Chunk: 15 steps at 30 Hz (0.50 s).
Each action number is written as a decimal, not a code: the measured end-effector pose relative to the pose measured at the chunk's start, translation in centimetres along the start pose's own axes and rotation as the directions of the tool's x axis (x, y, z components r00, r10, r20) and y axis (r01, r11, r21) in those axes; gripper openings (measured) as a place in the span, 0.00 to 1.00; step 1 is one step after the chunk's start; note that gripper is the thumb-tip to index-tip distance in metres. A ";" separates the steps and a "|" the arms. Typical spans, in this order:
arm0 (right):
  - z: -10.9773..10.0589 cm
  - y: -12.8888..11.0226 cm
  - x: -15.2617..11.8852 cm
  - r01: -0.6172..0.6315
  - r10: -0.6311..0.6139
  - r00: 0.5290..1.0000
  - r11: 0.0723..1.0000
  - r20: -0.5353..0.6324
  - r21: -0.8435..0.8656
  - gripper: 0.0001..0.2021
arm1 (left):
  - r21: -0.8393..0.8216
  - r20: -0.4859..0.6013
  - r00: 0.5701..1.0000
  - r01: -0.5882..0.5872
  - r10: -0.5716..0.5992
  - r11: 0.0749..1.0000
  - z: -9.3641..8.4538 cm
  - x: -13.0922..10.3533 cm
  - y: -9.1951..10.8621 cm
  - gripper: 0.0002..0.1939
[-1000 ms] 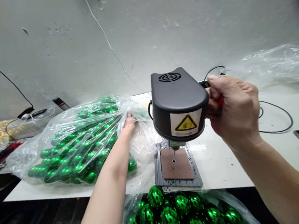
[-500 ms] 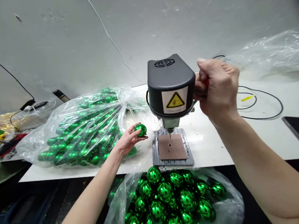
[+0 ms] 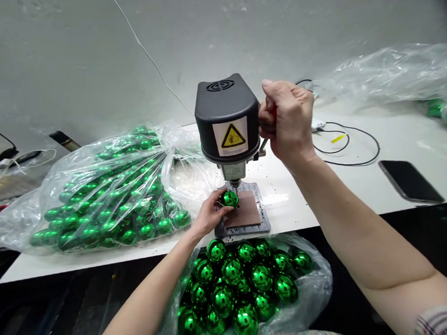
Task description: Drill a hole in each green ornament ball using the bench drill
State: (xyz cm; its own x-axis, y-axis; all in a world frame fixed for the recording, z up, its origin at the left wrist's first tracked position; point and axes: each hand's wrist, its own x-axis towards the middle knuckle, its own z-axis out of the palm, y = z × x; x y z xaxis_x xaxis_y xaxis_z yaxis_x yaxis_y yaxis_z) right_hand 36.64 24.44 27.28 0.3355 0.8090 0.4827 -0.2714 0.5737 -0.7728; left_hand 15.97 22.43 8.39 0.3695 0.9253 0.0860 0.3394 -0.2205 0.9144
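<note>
Shiny green round ball (image 3: 230, 198) sits at the tips of the left hand (image 3: 209, 212), to the right of the palm; the thumb is on the near side and a finger is on the far side, so the fingers are as far apart as the ball is wide and have hold of it; being round, it shows no long way to point. It is just below the black drill machine (image 3: 224, 103), beside the thin metal drill bit (image 3: 237, 189) and over the left part of the flat brown square board (image 3: 245, 214); I cannot tell if it touches the bit or the board; the left hand is the nearer one. The right hand (image 3: 292, 114) is up high, its fingers curled tight around the red handle (image 3: 275, 114), with only a little red showing; the white paper label (image 3: 231, 136) on the front of the machine has a yellow triangle with a black edge; the small lines under it are too tiny to read, and so is the print on the pale plate (image 3: 234, 171) lower down; I can read no brand name; a bright yellow tag (image 3: 338, 138) is on the black cord on the white worktop (image 3: 363, 188), with no words I can read.
</note>
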 end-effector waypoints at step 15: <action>0.0 -0.3 -0.3 -0.004 0.003 1.000 0.997 0.011 0.076 0.27 | 0.033 -0.012 0.996 -0.088 0.088 0.996 2.4 1.1 -0.6 0.28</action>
State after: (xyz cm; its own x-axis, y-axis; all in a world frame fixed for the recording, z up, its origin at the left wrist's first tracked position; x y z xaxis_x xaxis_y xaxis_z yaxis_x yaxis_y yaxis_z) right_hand 36.64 24.02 27.35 0.3243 0.8123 0.4847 -0.3408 0.5783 -0.7412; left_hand 18.26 22.85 6.96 0.3873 0.9059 0.1713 0.3341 -0.3111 0.8897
